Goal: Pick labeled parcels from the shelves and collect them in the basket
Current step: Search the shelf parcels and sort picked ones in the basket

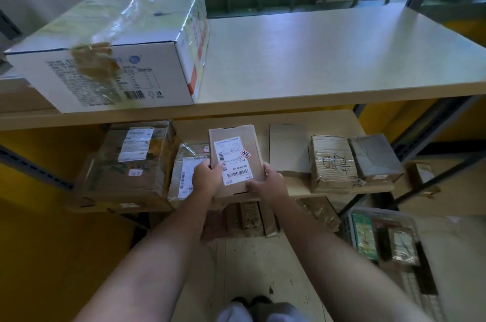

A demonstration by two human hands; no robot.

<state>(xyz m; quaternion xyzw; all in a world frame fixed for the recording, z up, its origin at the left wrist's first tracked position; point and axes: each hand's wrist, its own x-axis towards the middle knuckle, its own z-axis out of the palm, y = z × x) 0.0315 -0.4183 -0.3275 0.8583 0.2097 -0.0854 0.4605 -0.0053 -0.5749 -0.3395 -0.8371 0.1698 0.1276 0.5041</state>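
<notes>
Flat brown parcel [235, 161] (white label up), above middle shelf.

mount: head-worn, wide-angle, single view
facing: forward and down at pale board shelf unit [315, 58]
range: close, standing right at the shelf front

Matt brown cardboard parcel [236, 161] bears a smooth white paper label [234, 161].

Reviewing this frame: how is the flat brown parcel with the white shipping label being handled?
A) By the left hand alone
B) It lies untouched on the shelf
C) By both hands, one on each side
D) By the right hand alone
C: the left hand grips the flat brown parcel at its left edge, while the right hand holds its lower right corner.
</notes>
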